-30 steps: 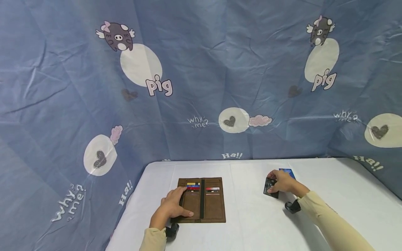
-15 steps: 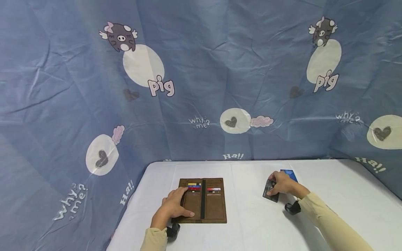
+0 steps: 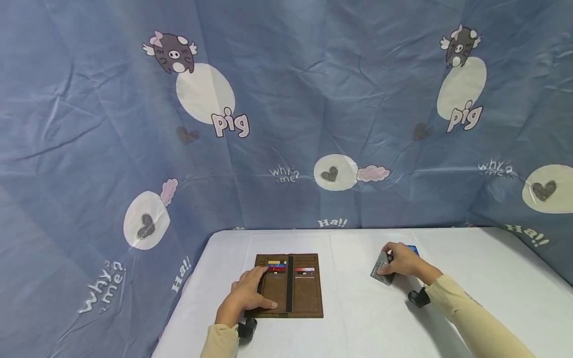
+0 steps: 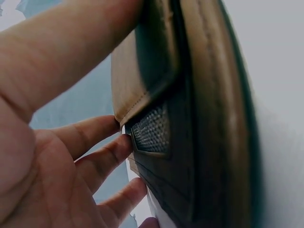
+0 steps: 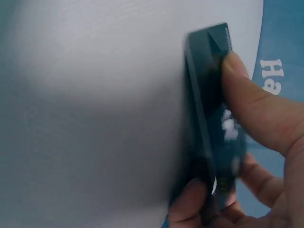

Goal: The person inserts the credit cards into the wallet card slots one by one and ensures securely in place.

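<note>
An open brown long wallet (image 3: 309,301) lies on the white table, with a dark strap down its middle. Several cards (image 3: 276,266) peek out of its left slots, and others (image 3: 305,270) out of the right ones. My left hand (image 3: 245,291) rests on the wallet's left half. In the left wrist view the fingertips (image 4: 124,142) touch the wallet and the thumb lies over it. My right hand (image 3: 403,259) pinches a dark bank card (image 3: 380,273), tilted, between thumb and fingers. In the right wrist view the card (image 5: 204,95) is blurred.
A blue card (image 3: 414,249) lies on the table just behind my right hand, partly hidden by it. White cloth covers the table (image 3: 346,298). A blue printed curtain (image 3: 286,99) hangs behind it and at both sides.
The right hand has turned the dark card so that it tilts and catches the light, shifting slightly left. More of the blue card is now covered. The left hand stays on the wallet.
</note>
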`<state>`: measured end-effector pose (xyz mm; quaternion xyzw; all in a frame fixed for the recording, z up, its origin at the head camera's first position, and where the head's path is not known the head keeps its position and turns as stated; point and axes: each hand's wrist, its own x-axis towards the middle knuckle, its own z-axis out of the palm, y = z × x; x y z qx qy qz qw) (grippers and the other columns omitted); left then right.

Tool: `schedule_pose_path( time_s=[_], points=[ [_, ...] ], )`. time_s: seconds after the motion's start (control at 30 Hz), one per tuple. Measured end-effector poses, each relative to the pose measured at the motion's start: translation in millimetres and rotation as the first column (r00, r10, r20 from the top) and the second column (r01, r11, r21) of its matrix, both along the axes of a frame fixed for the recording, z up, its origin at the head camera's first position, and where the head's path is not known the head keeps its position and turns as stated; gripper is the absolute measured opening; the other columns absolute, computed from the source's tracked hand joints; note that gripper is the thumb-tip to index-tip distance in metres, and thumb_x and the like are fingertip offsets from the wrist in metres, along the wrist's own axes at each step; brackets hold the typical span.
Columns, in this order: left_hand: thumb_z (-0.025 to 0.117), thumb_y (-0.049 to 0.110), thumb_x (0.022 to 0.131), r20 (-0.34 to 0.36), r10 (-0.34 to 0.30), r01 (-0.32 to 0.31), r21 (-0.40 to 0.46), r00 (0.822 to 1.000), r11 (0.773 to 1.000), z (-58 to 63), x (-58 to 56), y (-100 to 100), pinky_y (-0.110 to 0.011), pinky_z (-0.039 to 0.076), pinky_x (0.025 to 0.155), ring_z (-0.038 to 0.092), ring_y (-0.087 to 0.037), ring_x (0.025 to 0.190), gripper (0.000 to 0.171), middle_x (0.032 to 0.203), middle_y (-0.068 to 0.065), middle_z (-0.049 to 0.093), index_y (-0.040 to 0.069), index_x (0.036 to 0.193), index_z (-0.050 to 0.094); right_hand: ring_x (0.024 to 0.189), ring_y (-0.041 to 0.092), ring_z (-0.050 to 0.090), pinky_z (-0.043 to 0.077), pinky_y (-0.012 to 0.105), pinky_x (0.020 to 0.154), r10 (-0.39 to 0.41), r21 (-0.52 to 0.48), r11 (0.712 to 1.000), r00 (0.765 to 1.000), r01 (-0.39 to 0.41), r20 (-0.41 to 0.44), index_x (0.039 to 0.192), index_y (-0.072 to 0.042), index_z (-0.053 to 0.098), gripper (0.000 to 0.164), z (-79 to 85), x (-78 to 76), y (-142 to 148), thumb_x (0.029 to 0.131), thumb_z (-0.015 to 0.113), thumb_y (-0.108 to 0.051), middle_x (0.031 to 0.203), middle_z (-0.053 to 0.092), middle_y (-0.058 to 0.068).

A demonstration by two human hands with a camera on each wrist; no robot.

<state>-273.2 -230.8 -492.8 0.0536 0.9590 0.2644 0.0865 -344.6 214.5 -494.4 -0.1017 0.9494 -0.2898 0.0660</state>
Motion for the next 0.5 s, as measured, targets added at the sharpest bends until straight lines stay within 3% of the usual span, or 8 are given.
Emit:
schedule_pose_path(
  time_s=[0.17,0.27,0.37,0.5],
  points=[
    [0.094,0.036,0.061,-0.001,-0.010,0.010,0.000,1.000,1.000,0.1,0.3,0.3,-0.068,0.028,0.108,0.033,-0.042,0.141,0.103,0.154,-0.016,0.040,0.010,0.147,0.043,0.082,0.021,0.057,0.049,0.036,0.069,0.013,-0.020,1.000,0.999,-0.014,-0.053,0.124,-0.002,0.057,0.064,-3.3,0.4,-4.6,0.074,0.088,-0.028,0.104,0.064,0.016],
    [0.094,0.035,0.061,-0.005,-0.008,0.008,-0.001,1.000,1.000,0.2,0.1,0.0,-0.069,0.028,0.108,0.033,-0.042,0.141,0.103,0.154,-0.016,0.040,0.010,0.147,0.043,0.085,0.023,0.061,0.055,0.037,0.062,0.001,-0.090,0.996,1.000,-0.002,-0.016,0.133,-0.005,0.053,0.062,-2.8,1.8,-10.8,0.080,0.082,-0.019,0.116,0.062,0.024],
    [0.094,0.035,0.061,-0.003,-0.007,0.007,-0.003,1.000,1.000,-0.2,-0.2,-0.4,-0.069,0.027,0.108,0.032,-0.043,0.141,0.104,0.154,-0.016,0.039,0.010,0.147,0.042,0.083,0.025,0.061,0.055,0.034,0.054,0.012,-0.177,0.984,0.998,-0.002,0.055,0.139,-0.003,0.045,0.060,-2.7,2.5,-17.7,0.086,0.073,-0.004,0.118,0.058,0.027],
    [0.094,0.035,0.062,-0.003,-0.010,0.010,-0.002,1.000,1.000,0.4,-0.4,-0.4,-0.069,0.028,0.108,0.032,-0.043,0.141,0.103,0.154,-0.017,0.039,0.010,0.148,0.042,0.091,0.025,0.058,0.051,0.035,0.071,0.061,-0.232,0.971,0.997,-0.050,0.041,0.136,0.000,0.044,0.059,-2.1,-0.6,-23.0,0.082,0.067,0.008,0.115,0.059,0.022]
  ],
)
